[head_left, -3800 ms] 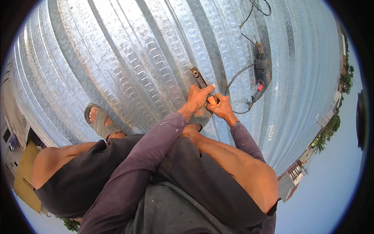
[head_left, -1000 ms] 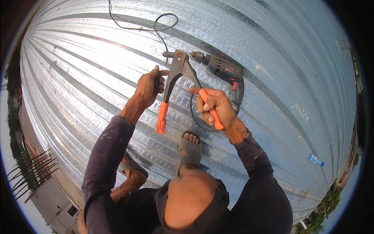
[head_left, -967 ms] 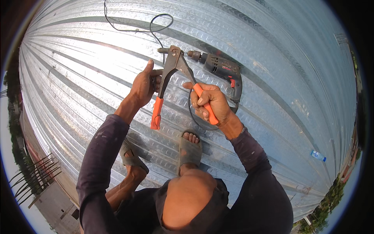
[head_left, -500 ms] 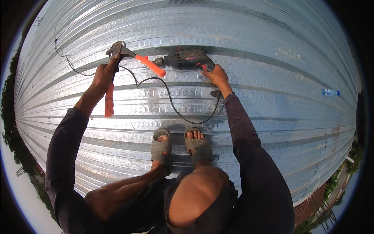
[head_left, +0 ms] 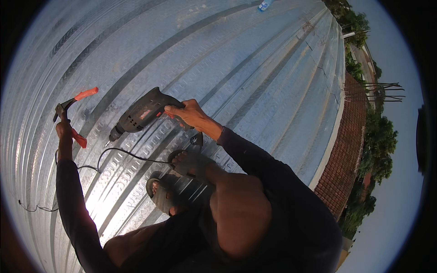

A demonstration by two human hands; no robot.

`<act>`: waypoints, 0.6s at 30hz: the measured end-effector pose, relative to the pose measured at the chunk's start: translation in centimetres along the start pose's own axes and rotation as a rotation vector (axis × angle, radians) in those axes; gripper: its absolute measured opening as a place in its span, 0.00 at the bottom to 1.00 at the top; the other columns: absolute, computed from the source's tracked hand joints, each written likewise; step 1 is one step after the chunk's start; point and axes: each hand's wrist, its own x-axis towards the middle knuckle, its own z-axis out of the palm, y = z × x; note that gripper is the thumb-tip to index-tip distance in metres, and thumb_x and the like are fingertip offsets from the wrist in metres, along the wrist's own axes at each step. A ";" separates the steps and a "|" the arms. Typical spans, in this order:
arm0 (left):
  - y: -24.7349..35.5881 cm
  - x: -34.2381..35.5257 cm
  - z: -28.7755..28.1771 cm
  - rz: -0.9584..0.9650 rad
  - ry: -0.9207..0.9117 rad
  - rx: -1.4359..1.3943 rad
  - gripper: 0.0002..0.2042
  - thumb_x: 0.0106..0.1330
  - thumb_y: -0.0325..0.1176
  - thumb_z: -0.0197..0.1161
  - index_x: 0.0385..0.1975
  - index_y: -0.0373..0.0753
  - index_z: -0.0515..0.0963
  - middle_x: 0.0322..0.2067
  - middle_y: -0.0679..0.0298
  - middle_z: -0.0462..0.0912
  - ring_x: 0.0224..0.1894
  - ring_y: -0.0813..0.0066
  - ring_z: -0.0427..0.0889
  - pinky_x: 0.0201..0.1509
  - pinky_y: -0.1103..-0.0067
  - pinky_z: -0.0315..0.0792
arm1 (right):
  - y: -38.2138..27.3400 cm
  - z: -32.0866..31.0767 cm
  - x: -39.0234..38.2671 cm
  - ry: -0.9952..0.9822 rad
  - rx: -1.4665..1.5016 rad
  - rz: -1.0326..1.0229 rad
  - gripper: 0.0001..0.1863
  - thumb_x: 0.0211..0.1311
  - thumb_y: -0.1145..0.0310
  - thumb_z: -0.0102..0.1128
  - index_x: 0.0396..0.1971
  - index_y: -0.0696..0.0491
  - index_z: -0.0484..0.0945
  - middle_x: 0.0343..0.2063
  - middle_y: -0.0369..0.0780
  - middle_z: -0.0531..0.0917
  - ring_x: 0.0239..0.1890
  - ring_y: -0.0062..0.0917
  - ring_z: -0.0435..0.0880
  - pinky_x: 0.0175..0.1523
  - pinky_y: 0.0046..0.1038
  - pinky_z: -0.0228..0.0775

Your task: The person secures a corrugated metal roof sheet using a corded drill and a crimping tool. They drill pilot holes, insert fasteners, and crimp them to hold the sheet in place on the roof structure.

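My left hand (head_left: 64, 130) grips a black hand riveter (head_left: 63, 109) with orange handles at the left, its handles spread apart. My right hand (head_left: 193, 116) is closed on the pistol grip of a black corded drill (head_left: 141, 111) with a red trigger, held with its chuck pointing down-left. The drill's black cord (head_left: 132, 154) runs in loops over the ribbed metal roofing sheet (head_left: 255, 100). My sandalled feet (head_left: 160, 195) are below the drill, partly in shadow.
A blue-labelled plastic bottle (head_left: 264, 5) lies on the sheet at the top. Along the right, beyond the sheet's edge, are red roof tiles (head_left: 339, 154), bare rods (head_left: 382, 91) sticking out, and green trees (head_left: 375, 150).
Over the last second my right hand has let go of the riveter and taken hold of the drill; my left hand has the riveter. The view has swung round, bringing the tiled edge into sight.
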 end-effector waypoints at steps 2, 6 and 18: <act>2.3 -3.2 4.9 0.030 -0.102 0.052 0.41 0.61 0.73 0.52 0.30 0.30 0.85 0.24 0.56 0.81 0.29 0.61 0.80 0.35 0.65 0.70 | -0.5 -5.5 -4.8 0.145 -0.082 0.013 0.24 0.58 0.48 0.71 0.25 0.57 0.83 0.16 0.34 0.78 0.16 0.17 0.75 0.19 0.22 0.66; 5.6 -4.8 9.6 0.114 -0.166 0.152 0.41 0.62 0.71 0.50 0.28 0.29 0.84 0.27 0.50 0.84 0.34 0.53 0.84 0.39 0.60 0.72 | -1.1 -12.2 -10.4 0.416 -0.156 0.009 0.26 0.58 0.48 0.73 0.26 0.61 0.80 0.17 0.36 0.78 0.14 0.17 0.76 0.17 0.23 0.68; 17.2 -13.3 11.2 0.294 -0.158 0.709 0.37 0.63 0.67 0.54 0.36 0.30 0.84 0.40 0.42 0.85 0.45 0.44 0.85 0.45 0.56 0.75 | 0.3 -18.8 -18.5 0.780 0.232 -0.166 0.23 0.63 0.48 0.67 0.29 0.57 0.78 0.20 0.36 0.78 0.16 0.20 0.77 0.21 0.22 0.72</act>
